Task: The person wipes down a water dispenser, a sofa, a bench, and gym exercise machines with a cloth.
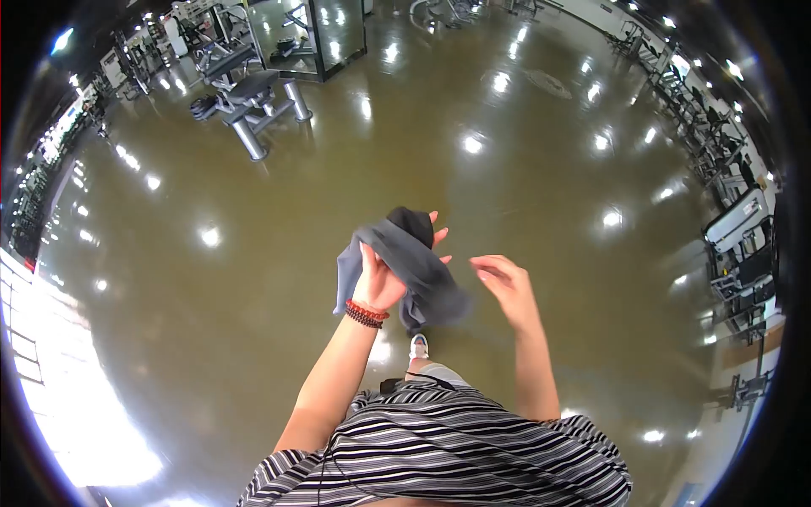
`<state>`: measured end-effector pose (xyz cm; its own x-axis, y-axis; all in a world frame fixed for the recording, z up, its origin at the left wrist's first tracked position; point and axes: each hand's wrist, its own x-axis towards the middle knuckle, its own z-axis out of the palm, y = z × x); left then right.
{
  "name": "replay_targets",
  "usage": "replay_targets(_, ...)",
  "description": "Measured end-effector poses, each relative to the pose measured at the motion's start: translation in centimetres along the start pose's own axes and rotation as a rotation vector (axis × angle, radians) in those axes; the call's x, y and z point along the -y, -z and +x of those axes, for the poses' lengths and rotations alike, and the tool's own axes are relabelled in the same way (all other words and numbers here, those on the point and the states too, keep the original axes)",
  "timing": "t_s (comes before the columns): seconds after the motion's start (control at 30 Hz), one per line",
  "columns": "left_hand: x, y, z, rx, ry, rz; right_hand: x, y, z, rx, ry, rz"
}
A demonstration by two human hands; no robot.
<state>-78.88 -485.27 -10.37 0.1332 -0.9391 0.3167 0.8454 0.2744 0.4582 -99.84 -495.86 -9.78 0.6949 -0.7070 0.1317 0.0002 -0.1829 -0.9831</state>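
Exercise machine (253, 85) beyond grey cloth (416, 264)

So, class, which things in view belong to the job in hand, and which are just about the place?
Job in hand:
cloth, draped across the left hand
left hand
right hand, apart from the cloth

Just about:
seated machine, on the floor
beads, worn
shoe, worn
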Motion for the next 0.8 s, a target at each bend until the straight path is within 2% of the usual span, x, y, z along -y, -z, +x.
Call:
replay_targets(0.07, -0.7, 1.1, 1.9, -0.010, 0.010, 0.145, 0.9, -2.7, 4.3, 0.047, 0.044, 0.183)
replay_targets(0.13, -1.6, 2.4, 3.7, -0.048, 0.017, 0.316, 0.9, -5.3, 8.4, 0.039, 0.106, 0.078)
replay_targets(0.17, -2.2, 3.1, 4.8, -0.053, -0.015, 0.312, 0.8, -6.0, 10.7, 0.090, 0.090, 0.018)
replay_targets(0.27, -5.2, 4.6, 6.7, -0.256, 0.081, 0.551, -0.2, -6.2, 16.5, 0.334, 0.053, -0.284)
replay_targets(0.3, -5.9, 6.4, 6.4, -0.362, 0.123, 0.521, -0.1, -6.4, 17.5, 0.272, 0.146, -0.272)
replay_targets(0.43, -11.3, 9.3, 7.7, -0.457, 0.193, 0.609, -1.6, -7.0, 24.1, 0.134, 0.103, -0.121)
replay_targets(0.57, -15.3, 11.9, 9.2, -0.639, 0.083, 0.622, -2.5, -6.4, 30.3, 0.064, -0.022, 0.165)
replay_targets(0.7, -20.6, 16.6, 10.6, -0.636, 0.014, 0.787, -2.2, -6.1, 35.4, -0.101, -0.004, 0.227)
replay_targets(0.8, -25.1, 19.4, 13.8, -0.654, 0.093, 1.330, -1.2, -7.3, 40.0, -0.156, 0.050, 0.140)
